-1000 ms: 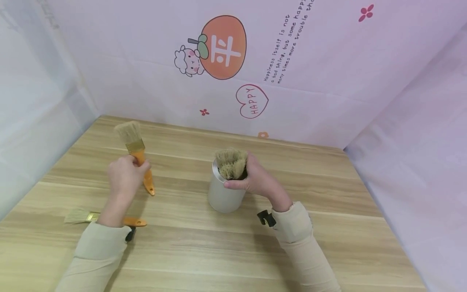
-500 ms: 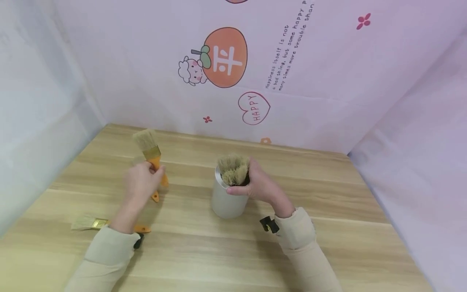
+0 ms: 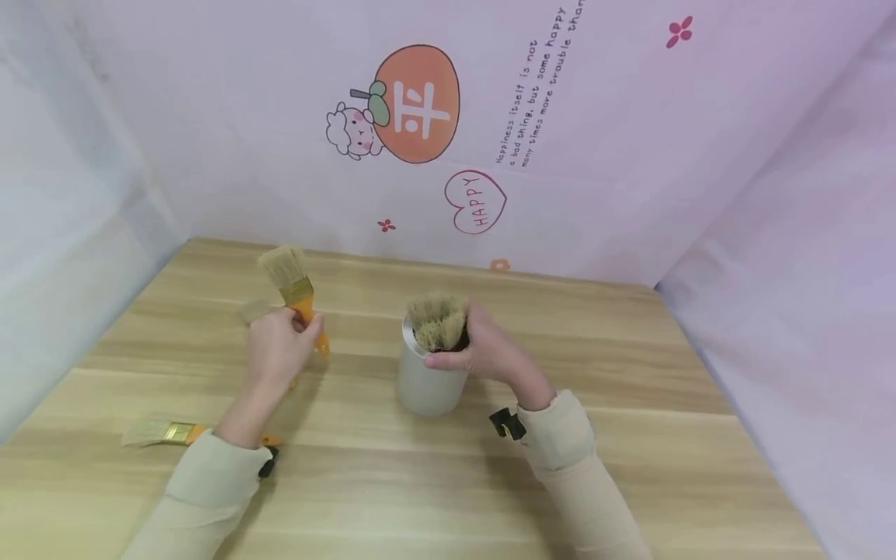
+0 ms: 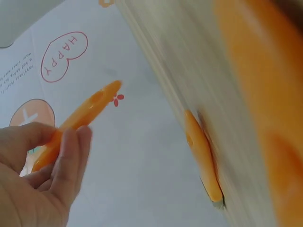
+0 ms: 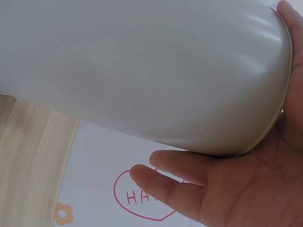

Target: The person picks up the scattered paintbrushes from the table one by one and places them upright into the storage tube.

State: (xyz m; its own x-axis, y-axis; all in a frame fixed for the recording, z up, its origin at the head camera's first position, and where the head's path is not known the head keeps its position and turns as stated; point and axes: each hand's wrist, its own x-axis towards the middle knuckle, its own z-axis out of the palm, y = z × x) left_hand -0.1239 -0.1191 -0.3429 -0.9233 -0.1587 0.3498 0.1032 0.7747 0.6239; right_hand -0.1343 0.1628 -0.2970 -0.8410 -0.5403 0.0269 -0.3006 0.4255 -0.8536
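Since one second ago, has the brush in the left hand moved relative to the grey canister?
Yes. The brush, gripped by the left hand, has shifted right toward the canister, narrowing the gap between them.

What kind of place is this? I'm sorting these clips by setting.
Probably a staged tabletop booth rather than a workshop: a wooden table walled in by pale cartoon-print sheets, with only paintbrushes and a grey canister on hand.
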